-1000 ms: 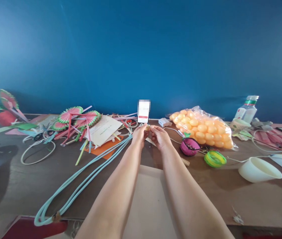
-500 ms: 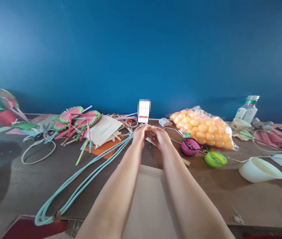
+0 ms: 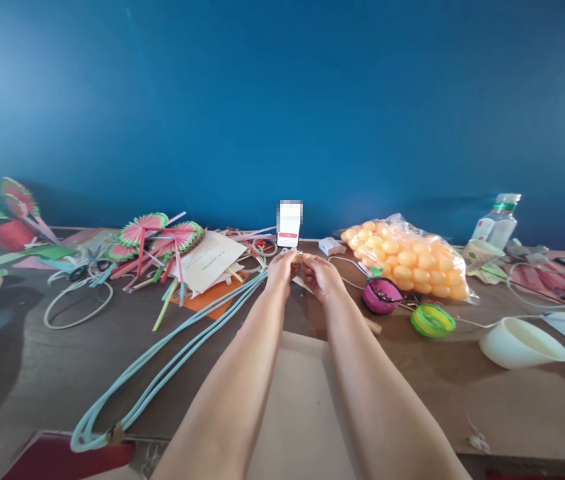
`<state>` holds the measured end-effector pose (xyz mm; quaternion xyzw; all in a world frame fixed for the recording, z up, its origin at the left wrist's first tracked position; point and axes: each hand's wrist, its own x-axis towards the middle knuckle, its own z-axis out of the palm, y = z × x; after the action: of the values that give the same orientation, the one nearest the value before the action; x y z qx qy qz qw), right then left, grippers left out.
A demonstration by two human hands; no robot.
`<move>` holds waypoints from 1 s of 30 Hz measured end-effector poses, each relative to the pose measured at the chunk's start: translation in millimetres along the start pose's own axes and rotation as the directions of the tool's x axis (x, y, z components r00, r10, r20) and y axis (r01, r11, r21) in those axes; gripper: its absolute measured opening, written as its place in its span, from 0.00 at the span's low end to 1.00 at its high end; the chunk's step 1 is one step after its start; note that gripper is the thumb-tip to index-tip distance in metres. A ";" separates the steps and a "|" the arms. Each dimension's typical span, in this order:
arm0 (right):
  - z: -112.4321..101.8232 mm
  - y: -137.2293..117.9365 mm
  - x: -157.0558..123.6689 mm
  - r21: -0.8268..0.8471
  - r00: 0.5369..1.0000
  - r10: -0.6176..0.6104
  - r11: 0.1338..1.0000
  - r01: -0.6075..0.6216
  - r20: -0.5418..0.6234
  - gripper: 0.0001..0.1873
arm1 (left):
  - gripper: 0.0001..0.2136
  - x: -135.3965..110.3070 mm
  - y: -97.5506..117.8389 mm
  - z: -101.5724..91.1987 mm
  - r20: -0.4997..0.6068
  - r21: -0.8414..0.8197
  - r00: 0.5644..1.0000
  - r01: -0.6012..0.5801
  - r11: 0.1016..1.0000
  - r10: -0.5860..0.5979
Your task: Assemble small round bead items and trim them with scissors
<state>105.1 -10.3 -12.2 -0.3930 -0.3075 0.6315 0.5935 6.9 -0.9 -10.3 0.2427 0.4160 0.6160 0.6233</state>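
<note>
Both my arms reach forward over a brown table (image 3: pixel 487 400). My left hand (image 3: pixel 281 269) and my right hand (image 3: pixel 321 275) meet at the table's middle, fingers pinched together on a small yellowish thing (image 3: pixel 297 256) held between them. It is too small to name. Just behind the hands stands a white card with a red band (image 3: pixel 289 224). Long light-blue tubes (image 3: pixel 162 357) run from near my left hand toward the front left edge.
Pink and green paper fans (image 3: pixel 155 237), straws and papers lie at the back left. A bag of orange balls (image 3: pixel 405 257), a pink cup (image 3: pixel 381 295), a green-yellow ring (image 3: pixel 432 319), a white bowl (image 3: pixel 522 341) and a bottle (image 3: pixel 497 222) sit to the right. A blue wall rises behind.
</note>
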 end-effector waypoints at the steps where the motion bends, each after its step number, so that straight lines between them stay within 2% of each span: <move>1: 0.1 -0.2 -0.3 0.001 1.000 0.001 1.000 -0.001 0.002 0.15 | 0.11 0.1 -0.2 -0.1 0.000 0.002 1.000 0.000 1.000 0.000; 11: 1.6 -0.3 -0.3 -0.025 1.000 -0.015 1.000 0.015 -0.008 0.15 | 0.12 0.9 0.1 0.8 -0.020 0.017 1.000 -0.012 1.000 0.012; 16: 2.6 0.0 -0.3 -0.037 0.999 -0.031 0.999 0.030 -0.017 0.13 | 0.11 0.7 -0.7 1.2 -0.041 0.057 0.998 -0.051 0.997 0.053; 23: 5.8 1.6 -1.1 -0.005 0.999 -0.032 0.999 0.032 -0.041 0.11 | 0.10 5.1 -8.2 0.6 0.000 0.050 0.992 -0.123 0.991 0.123; 30: 4.6 4.7 2.9 0.021 0.998 -0.064 0.998 0.064 -0.013 0.14 | 0.11 7.4 -12.6 -0.4 -0.005 0.068 0.985 -0.173 0.983 0.174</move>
<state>98.8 -7.5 -14.3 -0.3806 -0.3094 0.6130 0.6194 12.9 4.6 -22.4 0.2956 0.4171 0.6548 0.5566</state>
